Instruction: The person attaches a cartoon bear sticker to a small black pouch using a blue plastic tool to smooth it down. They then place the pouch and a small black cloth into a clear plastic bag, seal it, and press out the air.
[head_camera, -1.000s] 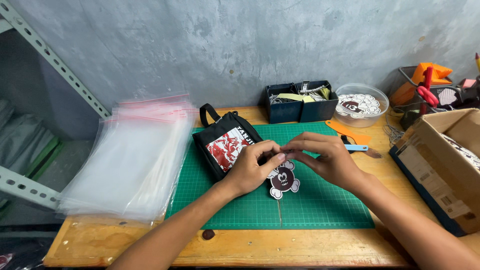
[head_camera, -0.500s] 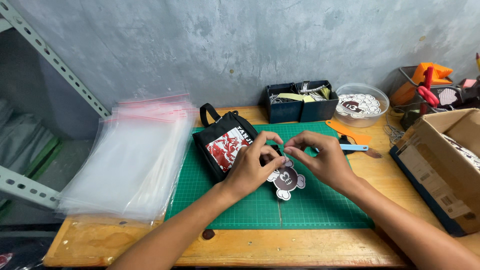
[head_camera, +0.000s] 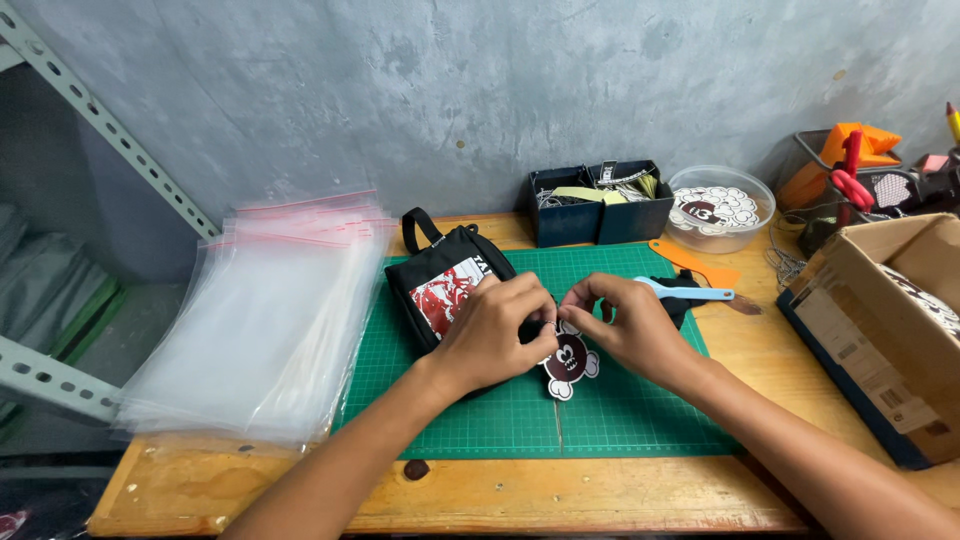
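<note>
A small black pouch (head_camera: 442, 283) with a red-and-white print and a black strap lies on the green cutting mat (head_camera: 620, 425). My left hand (head_camera: 495, 330) rests on the pouch's right end, fingers pinched at its corner. My right hand (head_camera: 625, 325) meets it there, fingertips pinched at the same spot. Just below the fingertips a round black-and-white cartoon tag (head_camera: 570, 362) hangs from where both hands pinch.
A thick stack of clear zip bags (head_camera: 265, 320) lies left of the mat. Behind stand two dark bins (head_camera: 598, 205) and a clear bowl of tags (head_camera: 718, 208). A blue-handled tool (head_camera: 685, 293) and orange scraper (head_camera: 695, 264) lie right; a cardboard box (head_camera: 880, 330) sits at far right.
Both hands have drawn closer together at the pouch's corner, and the cartoon tag has shifted slightly up and left with them.
</note>
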